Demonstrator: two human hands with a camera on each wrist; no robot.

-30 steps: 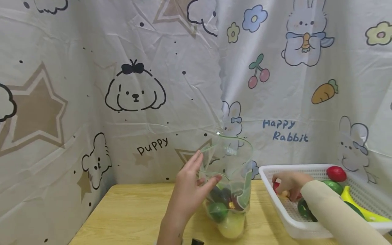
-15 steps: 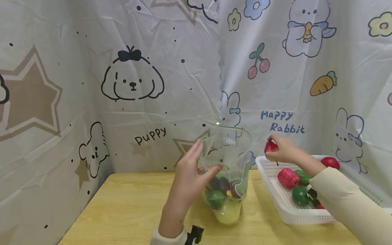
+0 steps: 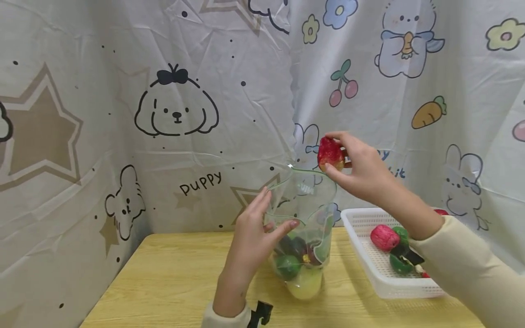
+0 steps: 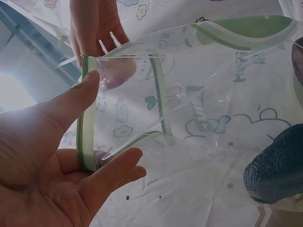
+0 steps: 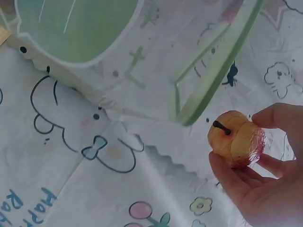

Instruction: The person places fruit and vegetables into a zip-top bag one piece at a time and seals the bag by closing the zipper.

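A clear plastic bag with green edging stands upright on the table, its mouth open at the top. Green, dark and yellow toy fruits and vegetables fill its lower part. At the left of the bag's mouth, my left hand grips the rim, thumb and fingers spread apart along it. My right hand holds a red-and-yellow toy apple in its fingertips, just above the right side of the bag's mouth. In the right wrist view, the apple's dark stem faces the camera.
To the right is a white perforated basket with a red toy fruit and green pieces in it; my right forearm covers part of it. A printed curtain hangs behind the wooden table.
My right hand has lifted the toy apple out of the basket and carried it up and left to the bag's mouth. The left hand has stayed at the bag's rim.
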